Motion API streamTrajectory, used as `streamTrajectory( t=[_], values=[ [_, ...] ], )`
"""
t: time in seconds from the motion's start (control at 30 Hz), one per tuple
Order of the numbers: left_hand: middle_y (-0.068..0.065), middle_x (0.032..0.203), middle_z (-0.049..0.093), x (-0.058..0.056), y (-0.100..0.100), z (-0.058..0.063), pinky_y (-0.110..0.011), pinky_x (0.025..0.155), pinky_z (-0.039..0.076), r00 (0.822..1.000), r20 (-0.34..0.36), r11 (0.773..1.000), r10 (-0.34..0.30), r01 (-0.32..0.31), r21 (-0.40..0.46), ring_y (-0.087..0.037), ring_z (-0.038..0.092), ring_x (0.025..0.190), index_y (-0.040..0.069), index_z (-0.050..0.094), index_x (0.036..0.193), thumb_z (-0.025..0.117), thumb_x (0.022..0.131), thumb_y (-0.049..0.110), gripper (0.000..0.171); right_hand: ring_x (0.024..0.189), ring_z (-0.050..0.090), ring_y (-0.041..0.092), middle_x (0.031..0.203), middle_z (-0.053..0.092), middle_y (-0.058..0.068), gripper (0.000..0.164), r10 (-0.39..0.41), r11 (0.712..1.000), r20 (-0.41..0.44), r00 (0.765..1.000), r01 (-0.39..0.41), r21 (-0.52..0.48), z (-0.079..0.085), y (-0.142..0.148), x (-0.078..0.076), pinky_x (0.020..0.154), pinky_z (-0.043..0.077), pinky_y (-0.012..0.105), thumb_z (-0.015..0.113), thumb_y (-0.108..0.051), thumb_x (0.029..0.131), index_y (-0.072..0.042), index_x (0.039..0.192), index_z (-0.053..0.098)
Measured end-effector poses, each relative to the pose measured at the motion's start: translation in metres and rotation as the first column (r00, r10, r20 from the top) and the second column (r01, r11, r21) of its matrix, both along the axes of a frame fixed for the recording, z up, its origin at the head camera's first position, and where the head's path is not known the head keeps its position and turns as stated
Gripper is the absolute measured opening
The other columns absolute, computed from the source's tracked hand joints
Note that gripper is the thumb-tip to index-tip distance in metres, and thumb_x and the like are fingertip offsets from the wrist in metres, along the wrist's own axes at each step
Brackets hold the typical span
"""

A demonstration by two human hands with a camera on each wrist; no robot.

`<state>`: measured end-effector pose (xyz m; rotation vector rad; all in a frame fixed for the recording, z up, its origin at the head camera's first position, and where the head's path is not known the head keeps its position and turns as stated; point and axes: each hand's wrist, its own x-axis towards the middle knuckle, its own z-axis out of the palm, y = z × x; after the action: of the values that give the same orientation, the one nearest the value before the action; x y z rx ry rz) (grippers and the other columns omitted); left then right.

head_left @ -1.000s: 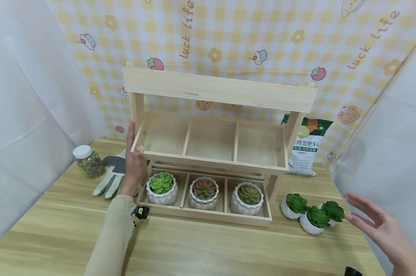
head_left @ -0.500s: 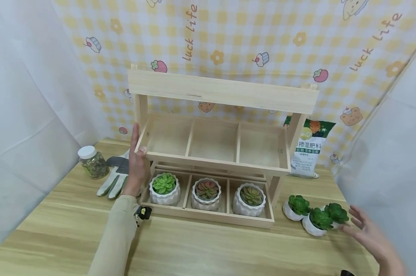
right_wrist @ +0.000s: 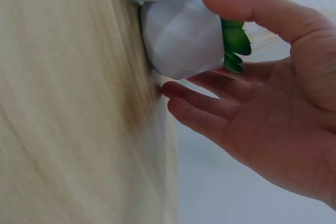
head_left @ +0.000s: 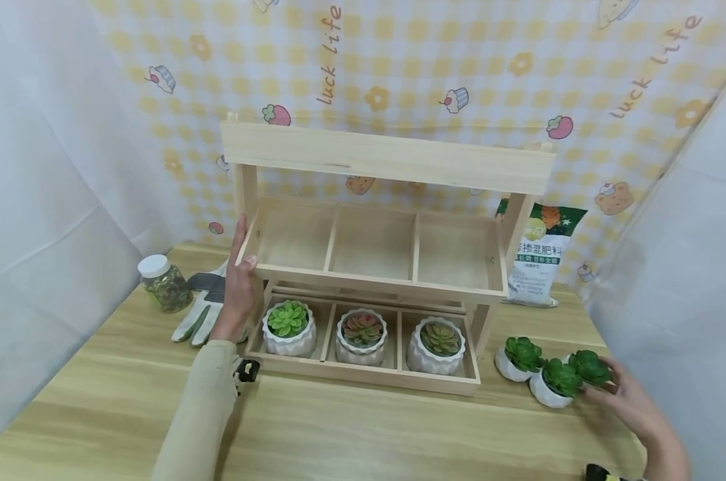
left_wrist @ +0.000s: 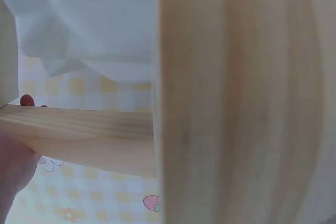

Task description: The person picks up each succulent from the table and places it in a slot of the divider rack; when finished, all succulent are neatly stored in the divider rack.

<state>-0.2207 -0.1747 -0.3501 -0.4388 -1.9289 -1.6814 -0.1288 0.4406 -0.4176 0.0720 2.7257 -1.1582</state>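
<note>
A wooden two-tier plant stand (head_left: 363, 275) stands on the table. My left hand (head_left: 239, 287) holds the left end of its upper tray, thumb over the front corner and fingers along the outer side. In the left wrist view, part of that hand (left_wrist: 14, 163) shows beside a wooden bar. My right hand (head_left: 630, 401) is around the rightmost small potted succulent (head_left: 588, 367). In the right wrist view, the thumb lies on the near side of its white faceted pot (right_wrist: 181, 38), with loosely extended fingers behind. Two more small potted succulents (head_left: 560, 381) (head_left: 519, 357) stand beside it.
Three larger white pots with succulents (head_left: 287, 327) (head_left: 361, 336) (head_left: 436, 344) sit in the lower tray's compartments. A lidded jar (head_left: 166, 284) and work gloves (head_left: 200, 314) lie at left. A fertilizer bag (head_left: 534, 257) stands behind the stand's right end.
My right hand has moved left to the rightmost small succulent, its thumb and fingers coming to either side of the pot. The left hand has stayed on the stand.
</note>
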Motion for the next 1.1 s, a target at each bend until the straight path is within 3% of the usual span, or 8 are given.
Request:
streamTrajectory(
  t=[0.13, 0.47, 0.57, 0.63, 0.7, 0.8, 0.9, 1.1],
  values=[
    [-0.010, 0.155, 0.009, -0.005, 0.000, 0.001, -0.043, 0.109, 0.012, 0.999, -0.030, 1.000, -0.016, 0.017, 0.016, -0.028, 0.014, 0.138, 0.007, 0.009, 0.150, 0.029, 0.085, 0.014, 0.068, 0.115, 0.033, 0.060, 0.129, 0.022, 0.048, 0.080, -0.027, 1.000, 0.007, 1.000, 0.027, 0.006, -0.002, 0.000, -0.002, 0.071, 0.043, 0.025, 0.056, -0.017, 0.092, 0.022, 0.136, 0.002],
    [-0.011, 0.154, 0.011, -0.003, -0.001, 0.003, -0.044, 0.109, 0.013, 0.999, -0.036, 1.000, -0.013, 0.014, 0.013, -0.030, 0.015, 0.138, 0.007, 0.011, 0.150, 0.030, 0.086, 0.016, 0.067, 0.112, 0.038, 0.054, 0.129, 0.024, 0.049, 0.079, -0.072, 0.997, -0.002, 0.997, 0.072, 0.024, -0.013, 0.000, 0.002, 0.068, 0.037, 0.010, 0.059, -0.017, 0.090, 0.027, 0.132, 0.009],
    [-0.010, 0.154, 0.012, -0.003, -0.001, 0.003, -0.043, 0.109, 0.014, 0.999, -0.036, 1.000, -0.003, 0.004, 0.019, -0.029, 0.016, 0.138, 0.006, 0.011, 0.150, 0.029, 0.086, 0.015, 0.067, 0.102, 0.054, 0.023, 0.130, 0.023, 0.048, 0.079, -0.068, 0.998, 0.002, 0.998, 0.068, 0.003, -0.013, 0.001, 0.001, 0.068, 0.037, 0.009, 0.059, -0.018, 0.090, 0.027, 0.132, 0.009],
    [-0.010, 0.154, 0.012, -0.003, -0.001, 0.002, -0.041, 0.109, 0.014, 0.999, -0.047, 1.000, 0.012, -0.011, 0.021, -0.027, 0.017, 0.138, 0.006, 0.012, 0.149, 0.028, 0.086, 0.014, 0.066, 0.090, 0.049, -0.004, 0.129, 0.025, 0.048, 0.076, -0.066, 0.998, -0.016, 0.998, 0.066, -0.006, -0.014, 0.002, 0.000, 0.069, 0.037, 0.009, 0.059, -0.017, 0.090, 0.027, 0.131, 0.012],
    [-0.008, 0.154, 0.013, -0.003, 0.000, 0.001, -0.040, 0.109, 0.013, 0.998, -0.062, 0.999, 0.020, -0.018, 0.027, -0.026, 0.017, 0.138, 0.006, 0.013, 0.149, 0.028, 0.086, 0.012, 0.065, 0.083, 0.035, -0.018, 0.129, 0.027, 0.048, 0.075, -0.062, 0.998, -0.026, 0.998, 0.062, -0.001, -0.014, 0.003, -0.002, 0.069, 0.037, 0.009, 0.059, -0.017, 0.089, 0.027, 0.131, 0.014],
    [-0.007, 0.154, 0.014, -0.002, 0.001, -0.001, -0.038, 0.109, 0.013, 0.996, -0.085, 0.999, 0.024, -0.022, 0.034, -0.024, 0.017, 0.138, 0.007, 0.014, 0.149, 0.028, 0.086, 0.011, 0.065, 0.093, 0.053, 0.002, 0.129, 0.026, 0.048, 0.076, -0.058, 0.998, -0.025, 0.998, 0.059, 0.013, -0.013, 0.004, -0.003, 0.068, 0.037, 0.008, 0.059, -0.018, 0.090, 0.027, 0.132, 0.014],
    [-0.008, 0.154, 0.014, -0.001, 0.003, -0.002, -0.038, 0.109, 0.015, 0.996, -0.091, 0.999, 0.015, -0.011, 0.047, -0.025, 0.018, 0.138, 0.007, 0.015, 0.149, 0.028, 0.086, 0.010, 0.065, 0.099, 0.055, 0.017, 0.129, 0.026, 0.048, 0.077, -0.056, 0.998, -0.018, 0.998, 0.056, 0.032, -0.014, 0.006, -0.003, 0.069, 0.037, 0.008, 0.059, -0.020, 0.090, 0.027, 0.132, 0.014],
    [-0.010, 0.154, 0.014, -0.002, 0.005, -0.004, -0.037, 0.109, 0.015, 0.996, -0.086, 0.999, 0.028, -0.025, 0.036, -0.025, 0.017, 0.138, 0.004, 0.015, 0.149, 0.028, 0.084, 0.009, 0.066, 0.081, 0.034, -0.020, 0.132, 0.023, 0.047, 0.079, -0.079, 0.997, 0.023, 0.997, 0.079, -0.001, -0.014, 0.009, -0.003, 0.068, 0.038, 0.009, 0.058, -0.022, 0.091, 0.026, 0.133, 0.012]
  ],
)
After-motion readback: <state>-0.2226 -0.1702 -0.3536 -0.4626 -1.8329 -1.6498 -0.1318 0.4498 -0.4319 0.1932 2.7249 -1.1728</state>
